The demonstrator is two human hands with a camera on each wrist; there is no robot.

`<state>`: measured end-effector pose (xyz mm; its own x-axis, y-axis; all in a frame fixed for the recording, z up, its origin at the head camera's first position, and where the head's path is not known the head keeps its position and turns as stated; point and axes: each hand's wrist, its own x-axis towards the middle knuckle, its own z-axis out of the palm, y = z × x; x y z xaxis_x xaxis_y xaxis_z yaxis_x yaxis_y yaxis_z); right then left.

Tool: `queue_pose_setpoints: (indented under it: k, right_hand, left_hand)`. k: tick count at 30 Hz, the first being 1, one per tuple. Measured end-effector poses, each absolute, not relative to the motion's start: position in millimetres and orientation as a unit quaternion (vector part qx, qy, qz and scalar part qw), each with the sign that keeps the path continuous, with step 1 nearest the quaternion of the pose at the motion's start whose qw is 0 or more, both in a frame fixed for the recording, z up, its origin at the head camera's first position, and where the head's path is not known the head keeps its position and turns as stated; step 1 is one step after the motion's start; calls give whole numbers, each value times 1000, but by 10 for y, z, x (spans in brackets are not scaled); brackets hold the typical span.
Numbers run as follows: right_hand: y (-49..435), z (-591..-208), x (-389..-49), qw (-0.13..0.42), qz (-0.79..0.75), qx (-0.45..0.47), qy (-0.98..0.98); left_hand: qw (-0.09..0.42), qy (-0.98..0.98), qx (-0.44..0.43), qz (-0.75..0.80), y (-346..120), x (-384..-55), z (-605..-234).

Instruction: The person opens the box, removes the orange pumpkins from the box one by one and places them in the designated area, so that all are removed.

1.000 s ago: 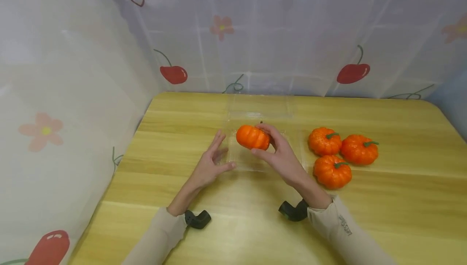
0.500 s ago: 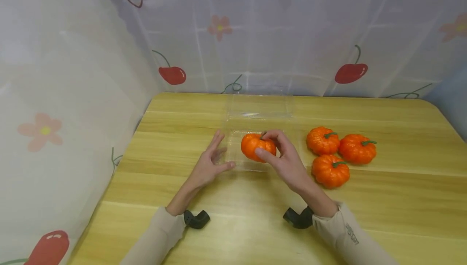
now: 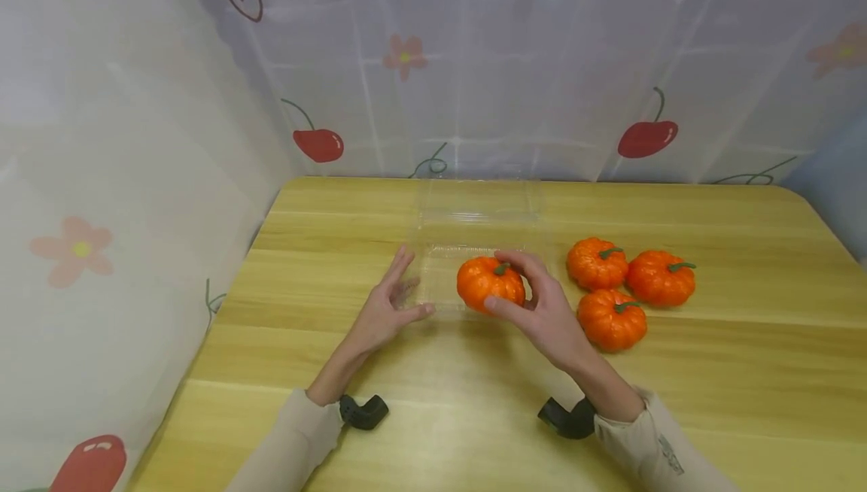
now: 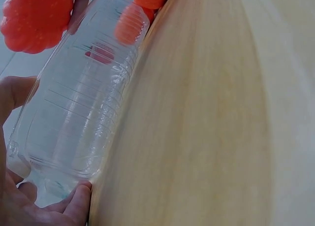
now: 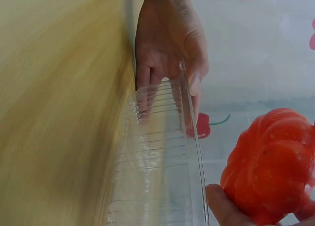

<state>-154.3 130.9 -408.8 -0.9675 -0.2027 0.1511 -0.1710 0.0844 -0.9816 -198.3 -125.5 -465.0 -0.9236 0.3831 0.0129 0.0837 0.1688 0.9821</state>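
Observation:
My right hand [image 3: 557,319] holds a small orange pumpkin [image 3: 482,281] with a green stem, thumb in front and fingers behind. The pumpkin hangs over the right front part of a clear plastic clamshell box [image 3: 440,277], whose lid [image 3: 481,198] lies folded back. In the right wrist view the pumpkin [image 5: 270,162] is above the box's rim, apart from it. My left hand [image 3: 381,315] rests at the left end of the box [image 5: 152,157], fingers spread and extended. The thumb lies near the rim in the left wrist view.
Three more orange pumpkins stand close together right of the box: a rear one [image 3: 597,263], a right one [image 3: 661,278] and a front one [image 3: 612,320]. The wooden table [image 3: 460,417] meets a patterned curtain [image 3: 501,86] at the back and another sheet at left.
My right hand has brought the pumpkin slightly right and toward me, turning it so its stem shows on top. The left hand has stayed at the box.

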Motion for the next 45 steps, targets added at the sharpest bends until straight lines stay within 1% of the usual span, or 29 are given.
queue_pose_setpoints:
  k: [4,9,13,18,24,30,37,45]
  right_hand:
    - [1336,-4103,-1515,11,-655,-135,743]
    - [1357,-4082,-1460,10,-653,-145,743]
    - [1388,-4065,-1394,10,-648,-150,747]
    - [1487,-4092,-1274,-8,-629,-150,763]
    - [1676,-4096,-1151,-18,-599,-130,790]
    - [1855,-4064,-1064,-40,-577,-104,809]
    - [2047,-4109,-955,-56,-576,-82,812]
    - [2306,-4146,-848,-99,-538,-67,835]
  left_hand:
    - [123,756,153,625,-1250,-1966,-4615]
    - [112,757,159,624,-1274,-2029,-4780]
    - [107,752,162,630,-1284,-2035,-4837]
    - [110,741,172,640,-1275,-2021,-4865]
    - [105,746,178,633,-1276,-2011,-4871]
    - [117,741,175,638,-1286,-2023,-4816]
    - [125,738,174,640,-1254,-1923,-4565]
    - [130,737,171,640,-1242,-1904,-4531]
